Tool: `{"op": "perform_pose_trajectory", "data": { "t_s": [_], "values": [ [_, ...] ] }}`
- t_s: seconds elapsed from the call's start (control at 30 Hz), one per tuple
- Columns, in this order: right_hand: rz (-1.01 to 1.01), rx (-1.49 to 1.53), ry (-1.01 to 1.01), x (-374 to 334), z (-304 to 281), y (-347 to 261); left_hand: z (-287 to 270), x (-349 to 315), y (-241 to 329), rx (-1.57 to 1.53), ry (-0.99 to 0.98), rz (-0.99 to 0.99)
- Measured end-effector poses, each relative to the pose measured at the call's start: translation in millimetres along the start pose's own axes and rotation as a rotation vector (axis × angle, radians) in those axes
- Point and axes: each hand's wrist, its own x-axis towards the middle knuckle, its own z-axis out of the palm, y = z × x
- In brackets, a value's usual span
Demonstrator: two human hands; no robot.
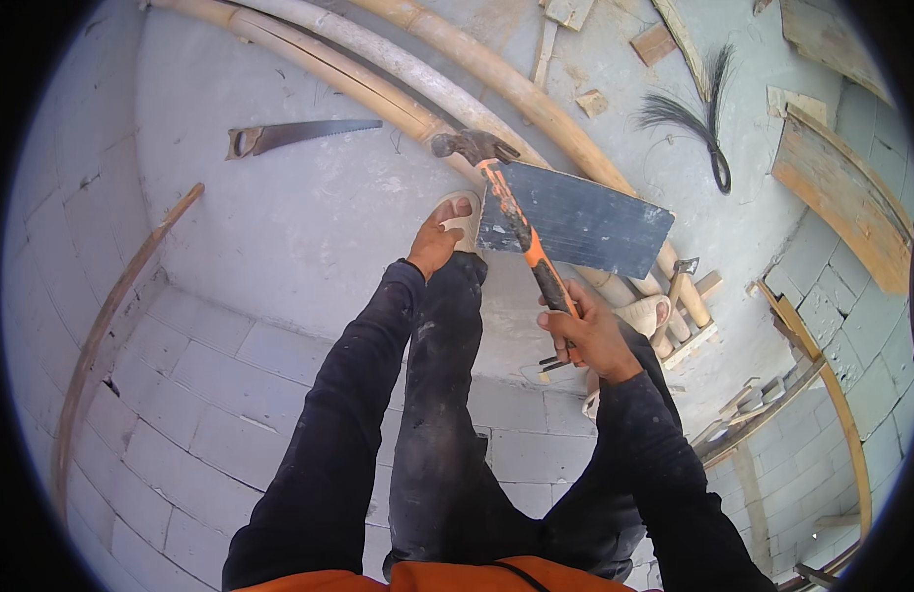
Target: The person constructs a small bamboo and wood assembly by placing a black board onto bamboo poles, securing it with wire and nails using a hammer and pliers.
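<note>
My right hand (597, 331) is wrapped round the lower grip of a claw hammer (516, 219) with an orange and black handle. The hammer's steel head lies over the left end of a dark board (580, 222). Thin dark pieces like nails (555, 363) stick out beside my right fingers. My left hand (434, 247) reaches down next to my left sandal (466, 222), its fingers curled together; whatever they pinch is hidden. The board rests across long bamboo poles (536, 94).
A handsaw (299, 134) lies on the floor at the left, and a bundle of black wire (713, 123) at the far right. A small hatchet (685, 268) is by the pole ends. A curved wooden strip (111, 321) leans left; a curved panel (841, 197) stands right.
</note>
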Motion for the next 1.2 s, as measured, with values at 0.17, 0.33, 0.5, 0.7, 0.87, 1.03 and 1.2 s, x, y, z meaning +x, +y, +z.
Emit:
{"op": "perform_pose_trajectory", "data": {
  "t_s": [0.17,0.33,0.5,0.7,0.87,1.03,1.2],
  "values": [
    [0.238,-0.198,0.323,-95.9,-104.4,37.6,80.5,32.0,-23.6,-0.110,-0.193,0.002],
    [0.387,-0.168,0.766,-176.3,-104.2,129.1,88.1,-79.7,45.2,-0.008,-0.270,0.028],
    [0.452,0.397,0.983,-213.8,-75.4,198.5,58.4,-179.2,120.9,-0.060,-0.238,0.483],
    [0.371,0.530,0.969,-220.9,-35.9,259.0,-47.6,-120.3,183.0,-0.255,-0.318,0.397],
    [0.070,0.804,0.687,-172.0,-19.2,282.6,-171.8,-50.2,238.4,-0.101,-0.085,0.284],
    [-0.048,1.050,0.595,-80.6,-13.8,279.3,-213.5,30.9,227.7,-0.197,0.033,0.285],
    [-0.107,1.416,0.724,3.0,-26.2,271.2,-246.4,97.2,200.2,-0.024,0.131,0.038]
  ]
}}
